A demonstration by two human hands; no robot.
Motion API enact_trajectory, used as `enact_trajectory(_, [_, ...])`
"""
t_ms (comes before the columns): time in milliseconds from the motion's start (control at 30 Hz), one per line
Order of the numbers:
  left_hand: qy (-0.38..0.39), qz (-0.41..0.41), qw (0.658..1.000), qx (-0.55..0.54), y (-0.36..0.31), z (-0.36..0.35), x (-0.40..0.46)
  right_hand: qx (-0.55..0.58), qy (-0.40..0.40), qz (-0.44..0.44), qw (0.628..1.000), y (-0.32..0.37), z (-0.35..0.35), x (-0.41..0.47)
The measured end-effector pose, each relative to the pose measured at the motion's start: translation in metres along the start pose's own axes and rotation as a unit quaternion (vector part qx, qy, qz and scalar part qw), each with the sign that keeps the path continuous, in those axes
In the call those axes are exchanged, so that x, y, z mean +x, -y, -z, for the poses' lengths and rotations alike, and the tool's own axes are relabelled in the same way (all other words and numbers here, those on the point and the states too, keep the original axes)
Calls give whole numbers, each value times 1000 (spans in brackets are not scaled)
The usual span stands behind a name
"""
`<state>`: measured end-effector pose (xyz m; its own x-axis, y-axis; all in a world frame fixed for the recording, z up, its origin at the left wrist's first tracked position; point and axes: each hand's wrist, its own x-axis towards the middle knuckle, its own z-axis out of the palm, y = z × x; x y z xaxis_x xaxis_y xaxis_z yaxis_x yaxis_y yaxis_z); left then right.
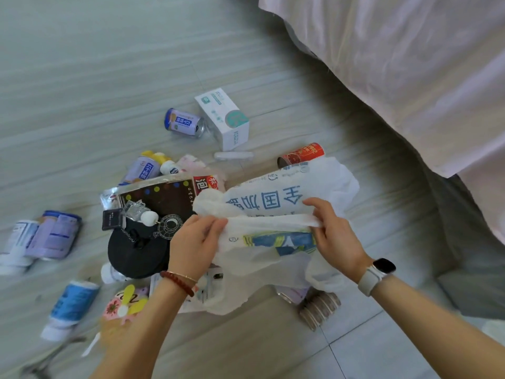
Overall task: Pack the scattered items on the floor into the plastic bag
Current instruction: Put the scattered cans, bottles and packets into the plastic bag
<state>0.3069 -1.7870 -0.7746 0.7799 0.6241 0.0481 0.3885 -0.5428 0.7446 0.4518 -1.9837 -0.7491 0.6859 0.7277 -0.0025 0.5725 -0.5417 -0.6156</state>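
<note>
A white plastic bag (276, 206) with blue printed characters hangs in the middle, above the floor. My left hand (195, 243) pinches its rim on the left and my right hand (334, 236) pinches the rim on the right. Scattered on the floor around it lie a blue-and-purple can (184, 123), a white box (224, 117), a red can (299, 154), a dark snack packet (161, 198), a black round pouch (136, 254) and a small clear bottle (135, 209). Part of the pile is hidden behind the bag.
More cans and bottles lie at the left edge (52, 233) and lower left (71, 305). A stack of round lids (318, 307) sits below the bag. A bed with a pale pink sheet (410, 64) fills the upper right. Grey floor (95, 77) stretches beyond the pile.
</note>
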Motion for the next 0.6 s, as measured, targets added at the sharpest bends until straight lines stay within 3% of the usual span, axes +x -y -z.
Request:
enact_trajectory(167, [-29, 67, 984, -163, -4, 3, 6, -83, 37, 95, 991, -1, 1, -6])
enact_trajectory(300, [-42, 59, 982, -175, -1, 6, 6, -184, -27, 160, 969, -10, 5, -3])
enact_trajectory(367, [-27, 50, 987, -152, 3, 10, 5, -226, -62, 137, 962, -17, 6, 0])
enact_trajectory(400, [-1, 56, 988, -147, 4, 13, 4, -221, -68, 86, 969, -17, 7, 1])
enact_trajectory(433, [40, 69, 985, -152, 4, 15, 4, -183, -61, 13, 981, -14, 10, 3])
enact_trajectory(500, [114, 80, 981, -134, 5, 17, 4, 1, -5, -106, 994, -9, 14, 10])
enact_trajectory(533, [121, 74, 983, -114, 6, 17, 4, 75, 12, -131, 988, -6, 16, 14])
enact_trajectory(600, [87, 68, 989, -96, 5, 18, 6, 107, 6, -105, 989, -1, 19, 17])
